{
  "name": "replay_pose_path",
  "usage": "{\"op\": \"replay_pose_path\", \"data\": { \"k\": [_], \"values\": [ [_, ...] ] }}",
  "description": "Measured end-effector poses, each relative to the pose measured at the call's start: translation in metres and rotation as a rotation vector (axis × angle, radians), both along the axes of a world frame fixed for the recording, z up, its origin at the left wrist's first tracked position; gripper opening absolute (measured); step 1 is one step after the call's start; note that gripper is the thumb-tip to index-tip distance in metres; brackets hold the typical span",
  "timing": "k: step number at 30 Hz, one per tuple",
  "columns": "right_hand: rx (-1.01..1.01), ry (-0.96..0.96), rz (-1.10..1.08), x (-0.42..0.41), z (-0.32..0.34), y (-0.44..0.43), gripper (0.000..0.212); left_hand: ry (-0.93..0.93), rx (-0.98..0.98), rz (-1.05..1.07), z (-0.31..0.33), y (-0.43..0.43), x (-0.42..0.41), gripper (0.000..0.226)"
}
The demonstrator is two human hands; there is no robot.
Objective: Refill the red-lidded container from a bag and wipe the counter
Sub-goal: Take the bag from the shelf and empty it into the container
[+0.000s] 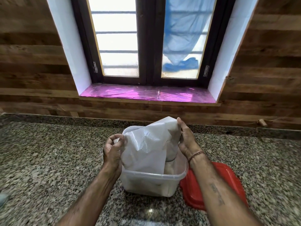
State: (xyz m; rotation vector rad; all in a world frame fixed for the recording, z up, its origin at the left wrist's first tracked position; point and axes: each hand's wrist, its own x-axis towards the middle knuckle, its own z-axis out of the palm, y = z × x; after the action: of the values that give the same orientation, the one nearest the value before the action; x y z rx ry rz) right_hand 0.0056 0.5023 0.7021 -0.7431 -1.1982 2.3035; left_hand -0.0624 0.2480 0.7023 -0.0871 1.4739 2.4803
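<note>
White woven-looking plastic is bunched between both hands: this is the bag (146,149), held upright over the open container (151,183). The left hand (113,147) has its fingers curled in, pinching one upper corner of the bag between thumb and fingertips. The right hand (185,141) grips the opposite upper edge, thumb on the near side and fingers wrapped behind, with a thread bracelet (196,154) at the wrist. The bag's lower end hangs inside the container, below its rim. Something pale shows in the container beneath the bag, but what it is cannot be told.

The container is a clear, squarish plastic tub standing on the speckled granite counter (48,160), between the two forearms. Its red lid (228,181) lies flat on the counter just to the right of the tub, partly hidden under the right forearm.

Behind the counter runs a wood-panelled wall (32,62). Set into it is a dark-framed window (149,38) with a shiny pink-covered sill (146,93), and a blue cloth (182,30) hangs behind the right pane.
</note>
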Motion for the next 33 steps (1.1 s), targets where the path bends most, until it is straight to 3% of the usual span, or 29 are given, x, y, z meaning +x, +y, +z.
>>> {"op": "replay_pose_path", "data": {
  "k": [3,14,19,22,25,29,33],
  "values": [
    [0.026,-0.042,0.003,0.001,0.007,0.004,0.036,0.003,0.037,0.015,0.0,-0.004,-0.005,0.02],
    [0.203,-0.014,0.018,0.005,0.009,0.022,0.039,0.124,-0.088,0.087,0.013,-0.022,-0.017,0.024],
    [0.259,-0.005,0.057,0.011,0.022,0.025,0.039,0.274,-0.226,0.003,0.023,-0.022,-0.012,0.025],
    [0.372,-0.033,0.124,0.012,0.025,0.026,0.049,0.374,-0.428,-0.021,0.03,-0.028,-0.021,0.017],
    [0.449,-0.037,0.165,0.013,0.027,0.024,0.042,0.559,-0.74,0.017,0.035,-0.038,-0.039,0.01],
    [0.465,0.026,0.127,0.01,0.028,0.02,0.07,0.673,-1.09,-0.297,0.033,-0.038,-0.041,0.037],
    [0.416,0.076,0.153,0.013,0.03,0.019,0.065,0.627,-1.122,-0.258,0.03,-0.03,-0.032,0.034]
  ]
}}
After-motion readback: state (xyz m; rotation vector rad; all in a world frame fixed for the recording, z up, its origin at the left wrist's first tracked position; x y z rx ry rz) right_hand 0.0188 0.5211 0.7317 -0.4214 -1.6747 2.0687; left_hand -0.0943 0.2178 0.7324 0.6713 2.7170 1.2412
